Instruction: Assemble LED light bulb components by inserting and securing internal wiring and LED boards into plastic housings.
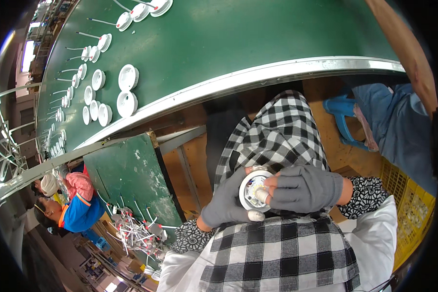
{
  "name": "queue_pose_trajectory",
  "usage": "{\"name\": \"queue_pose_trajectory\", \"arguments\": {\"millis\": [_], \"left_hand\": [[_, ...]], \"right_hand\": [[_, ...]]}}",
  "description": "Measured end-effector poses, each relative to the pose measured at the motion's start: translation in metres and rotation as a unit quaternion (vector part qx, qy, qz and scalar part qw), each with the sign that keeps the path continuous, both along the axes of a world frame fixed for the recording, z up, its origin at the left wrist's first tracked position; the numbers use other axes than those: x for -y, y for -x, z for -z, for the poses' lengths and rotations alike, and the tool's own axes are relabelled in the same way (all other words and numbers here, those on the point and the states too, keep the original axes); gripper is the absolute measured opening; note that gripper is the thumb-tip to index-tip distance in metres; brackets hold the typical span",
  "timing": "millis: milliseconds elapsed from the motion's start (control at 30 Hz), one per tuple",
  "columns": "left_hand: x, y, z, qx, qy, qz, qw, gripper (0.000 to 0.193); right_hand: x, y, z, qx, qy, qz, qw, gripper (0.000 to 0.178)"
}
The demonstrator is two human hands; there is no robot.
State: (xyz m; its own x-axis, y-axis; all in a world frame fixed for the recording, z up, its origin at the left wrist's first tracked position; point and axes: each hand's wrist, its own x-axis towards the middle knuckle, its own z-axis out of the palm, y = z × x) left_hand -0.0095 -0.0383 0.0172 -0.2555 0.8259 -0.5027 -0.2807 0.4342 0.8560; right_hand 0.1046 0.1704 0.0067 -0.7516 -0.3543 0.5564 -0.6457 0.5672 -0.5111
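Observation:
Above my checkered lap, my left hand [227, 200] is closed around a round white lamp housing [243, 189], with its open side facing up. A pale circuit board [252, 187] with small parts shows inside. My right hand [304, 189] reaches in from the right, its fingertips pinched together over the board; whatever lies between them is hidden. Both hands wear grey gloves that leave the fingertips bare, and some fingertips are wrapped in tape.
Ahead runs a green worktable [258, 34] with a metal edge, bearing white housings [127, 103], several with wires. A side table [126, 170] at left holds a heap of wired parts [138, 234]. At right are a blue stool [343, 119], a yellow crate [413, 209] and another person's arm [406, 46].

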Motion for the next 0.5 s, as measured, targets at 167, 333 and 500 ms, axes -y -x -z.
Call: {"name": "queue_pose_trajectory", "arguments": {"millis": [167,333,500], "left_hand": [[0.001,-0.002,0.002,-0.031,-0.027,0.024,0.999,0.093],[-0.001,-0.005,0.002,-0.019,0.005,0.002,1.000,0.094],[0.000,-0.001,0.000,-0.095,0.024,0.056,0.994,0.093]], "right_hand": [[-0.001,-0.002,-0.005,0.023,0.017,-0.039,0.999,0.027],[0.004,-0.002,0.005,0.037,0.025,-0.029,0.999,0.024],[0.002,0.002,0.002,0.113,0.025,-0.029,0.993,0.021]]}}
